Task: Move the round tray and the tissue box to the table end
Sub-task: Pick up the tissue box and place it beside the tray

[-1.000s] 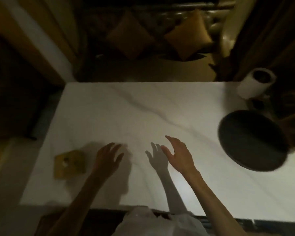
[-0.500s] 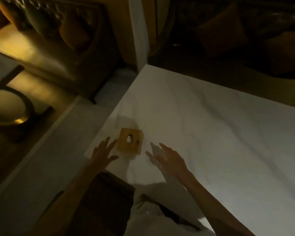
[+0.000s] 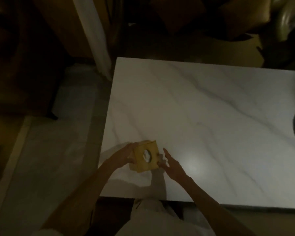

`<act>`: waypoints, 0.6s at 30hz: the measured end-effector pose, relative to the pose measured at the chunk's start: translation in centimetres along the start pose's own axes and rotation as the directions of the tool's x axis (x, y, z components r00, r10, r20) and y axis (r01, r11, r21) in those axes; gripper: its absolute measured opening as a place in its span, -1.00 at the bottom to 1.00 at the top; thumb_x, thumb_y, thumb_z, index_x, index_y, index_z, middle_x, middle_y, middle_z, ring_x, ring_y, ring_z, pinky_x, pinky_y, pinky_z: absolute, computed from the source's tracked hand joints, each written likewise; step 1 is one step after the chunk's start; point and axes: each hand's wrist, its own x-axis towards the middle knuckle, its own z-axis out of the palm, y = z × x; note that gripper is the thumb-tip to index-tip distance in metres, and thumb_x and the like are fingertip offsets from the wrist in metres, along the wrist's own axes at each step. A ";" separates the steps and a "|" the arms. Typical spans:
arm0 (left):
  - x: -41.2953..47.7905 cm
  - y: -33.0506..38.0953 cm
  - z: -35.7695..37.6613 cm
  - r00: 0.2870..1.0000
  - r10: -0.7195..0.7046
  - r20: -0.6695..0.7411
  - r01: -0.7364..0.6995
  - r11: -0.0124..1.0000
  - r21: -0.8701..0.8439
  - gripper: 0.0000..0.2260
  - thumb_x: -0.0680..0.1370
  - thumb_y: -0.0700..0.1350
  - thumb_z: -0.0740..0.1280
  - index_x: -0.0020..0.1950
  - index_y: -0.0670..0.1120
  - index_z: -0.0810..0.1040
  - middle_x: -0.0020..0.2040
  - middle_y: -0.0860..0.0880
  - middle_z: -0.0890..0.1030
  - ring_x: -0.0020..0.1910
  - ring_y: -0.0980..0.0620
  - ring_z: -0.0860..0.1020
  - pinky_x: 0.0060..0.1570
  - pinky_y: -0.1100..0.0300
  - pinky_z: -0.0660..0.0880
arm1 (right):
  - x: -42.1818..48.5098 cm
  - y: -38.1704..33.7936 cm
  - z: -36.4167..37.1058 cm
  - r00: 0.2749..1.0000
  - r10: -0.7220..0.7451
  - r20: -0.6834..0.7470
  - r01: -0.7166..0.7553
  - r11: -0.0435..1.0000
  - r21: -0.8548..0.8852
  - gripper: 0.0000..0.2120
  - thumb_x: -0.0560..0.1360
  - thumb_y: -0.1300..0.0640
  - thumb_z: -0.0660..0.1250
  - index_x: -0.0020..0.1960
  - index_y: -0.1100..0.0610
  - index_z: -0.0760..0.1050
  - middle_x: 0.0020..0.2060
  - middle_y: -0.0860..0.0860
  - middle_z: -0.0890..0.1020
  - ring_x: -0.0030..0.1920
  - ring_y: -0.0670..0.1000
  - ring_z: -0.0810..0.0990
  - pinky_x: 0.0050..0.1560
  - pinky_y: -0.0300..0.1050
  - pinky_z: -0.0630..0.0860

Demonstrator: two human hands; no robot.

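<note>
Well, tissue box (image 3: 146,156) between left hand (image 3: 126,155) and right hand (image 3: 171,164), near table (image 3: 211,116) edge.

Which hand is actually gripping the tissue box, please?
The left hand, curled round the side of the tissue box; the right hand has straight fingers.

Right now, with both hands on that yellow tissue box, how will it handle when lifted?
Probably light: the tissue box is small enough that the left hand spans one side. Its flat faces look stiff, so the right hand pressing the opposite side should clamp it. Boxy, so unlikely to roll.
</note>
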 end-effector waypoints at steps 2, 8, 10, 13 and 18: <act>0.8 0.0 -0.3 0.999 0.008 0.047 -0.006 1.000 -0.030 -0.27 0.45 -0.25 0.44 0.50 -0.14 0.09 0.44 -0.07 0.23 0.36 0.07 0.21 0.36 0.22 0.15 | 0.1 0.5 0.9 0.999 0.035 -0.034 -0.032 0.997 0.063 -0.29 0.55 -0.10 0.26 0.57 -0.06 -0.03 0.51 0.11 0.26 0.46 0.12 0.31 0.37 -0.08 0.30; 0.7 0.6 -0.6 0.992 0.028 0.121 -0.024 0.999 -0.039 -0.27 0.50 -0.20 0.39 0.52 -0.10 0.01 0.47 -0.04 0.16 0.45 -0.03 0.16 0.44 0.05 0.15 | 0.6 0.7 3.1 0.996 -0.001 -0.092 0.012 0.993 0.119 -0.39 0.60 0.10 0.23 0.55 0.04 0.02 0.50 0.10 0.29 0.42 0.01 0.35 0.41 -0.15 0.30; 0.9 -0.2 -0.2 0.994 0.032 0.108 -0.030 0.999 -0.024 -0.27 0.50 -0.13 0.40 0.53 -0.14 0.02 0.50 -0.11 0.15 0.45 -0.06 0.19 0.44 0.06 0.14 | 0.8 0.6 3.7 0.992 -0.009 -0.124 0.020 0.996 0.088 -0.39 0.61 0.15 0.20 0.56 0.10 -0.02 0.49 0.11 0.29 0.43 0.08 0.35 0.38 -0.24 0.30; 2.7 -3.5 1.3 0.999 -0.020 0.050 0.024 0.996 -0.082 -0.21 0.42 0.05 0.47 0.51 -0.12 0.13 0.49 -0.16 0.25 0.43 -0.08 0.29 0.43 0.00 0.22 | 0.8 0.2 4.3 0.985 -0.007 -0.172 0.021 0.996 0.085 -0.43 0.63 0.20 0.14 0.55 0.13 -0.05 0.45 0.13 0.33 0.39 0.12 0.40 0.23 -0.48 0.30; 0.9 1.3 0.8 0.999 -0.019 0.033 0.022 0.995 -0.093 -0.37 0.48 -0.21 0.37 0.48 0.03 0.16 0.46 -0.07 0.17 0.42 -0.08 0.23 0.36 0.03 0.30 | 0.9 0.1 4.6 0.977 -0.062 -0.206 0.074 0.996 0.049 -0.42 0.63 0.17 0.15 0.55 0.14 -0.04 0.44 0.21 0.37 0.36 0.14 0.45 0.26 -0.30 0.32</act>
